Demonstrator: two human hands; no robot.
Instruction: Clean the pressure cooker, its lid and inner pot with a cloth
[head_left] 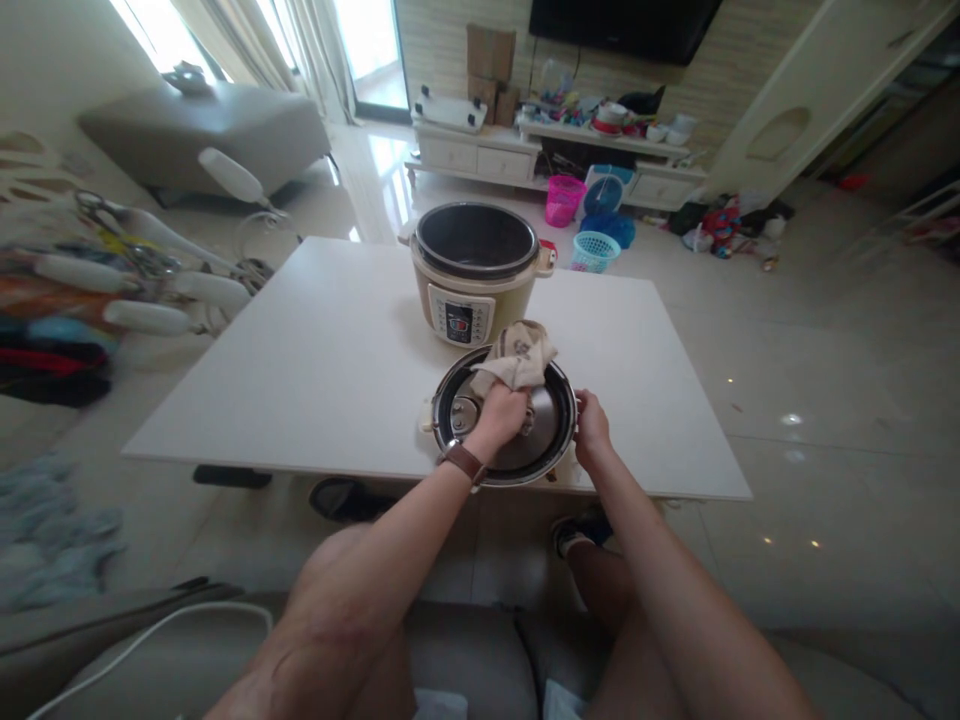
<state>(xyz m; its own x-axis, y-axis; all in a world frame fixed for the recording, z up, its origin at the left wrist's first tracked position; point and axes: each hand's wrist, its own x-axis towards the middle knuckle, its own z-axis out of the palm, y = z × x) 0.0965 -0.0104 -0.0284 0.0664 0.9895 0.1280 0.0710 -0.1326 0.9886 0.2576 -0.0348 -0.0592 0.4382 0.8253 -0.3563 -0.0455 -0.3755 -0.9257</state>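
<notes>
The round pressure cooker lid (pixel 553 412) lies with its metal inner side up at the near edge of the white table. My left hand (pixel 504 412) is closed on a beige cloth (pixel 521 350) and presses it against the lid's inside. Part of the cloth spreads over the lid's far rim. My right hand (pixel 592 425) grips the lid's right rim, its fingers partly hidden behind the edge. Just beyond the lid stands the electric pressure cooker (pixel 480 280), lidless, its dark inner pot showing and its control panel facing me.
The white table (pixel 300 350) reaches to both sides of the cooker. Past it, pink (pixel 564 200) and light blue (pixel 596 250) baskets stand on the floor before a cluttered TV cabinet (pixel 480 155). Blurred white-handled items (pixel 150 290) rise at the left.
</notes>
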